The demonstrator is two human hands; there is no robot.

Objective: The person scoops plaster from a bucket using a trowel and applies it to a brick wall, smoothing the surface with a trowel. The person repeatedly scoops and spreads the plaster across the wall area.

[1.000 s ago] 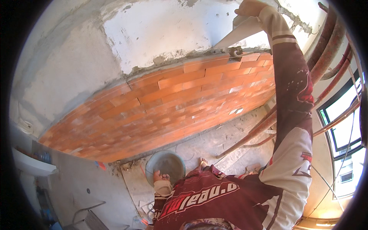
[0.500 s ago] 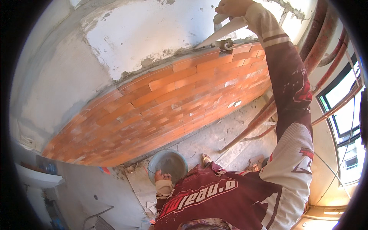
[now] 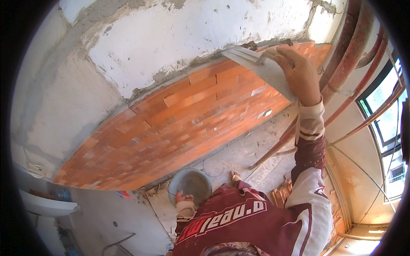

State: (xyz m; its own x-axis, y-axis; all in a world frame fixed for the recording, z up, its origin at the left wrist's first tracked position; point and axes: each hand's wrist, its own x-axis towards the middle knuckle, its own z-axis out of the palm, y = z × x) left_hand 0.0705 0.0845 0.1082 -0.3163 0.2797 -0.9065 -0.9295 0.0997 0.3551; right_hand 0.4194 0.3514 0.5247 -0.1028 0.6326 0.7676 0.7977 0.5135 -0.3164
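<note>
High on the right, my right hand is closed round the handle of a flat metal plastering trowel. The trowel's broad blade lies slanted across the upper edge of an orange brick wall, its far corner near the white wall face above. Low in the middle, my left hand has its fingers curled at the near side of a grey-green bucket. A thin wire handle seems to run from the bucket's rim into that hand. The bucket's contents are too dim to make out.
White rough plastered wall rises behind the bricks. Reddish pipes or poles stand at the right, beside a dark-framed window. Stacked bricks lie by my right side. A foot shows on the dusty floor.
My right hand has come down and nearer with the trowel, from the white wall to over the brick edge; the blade now shows its broad face. My left hand stays by the bucket.
</note>
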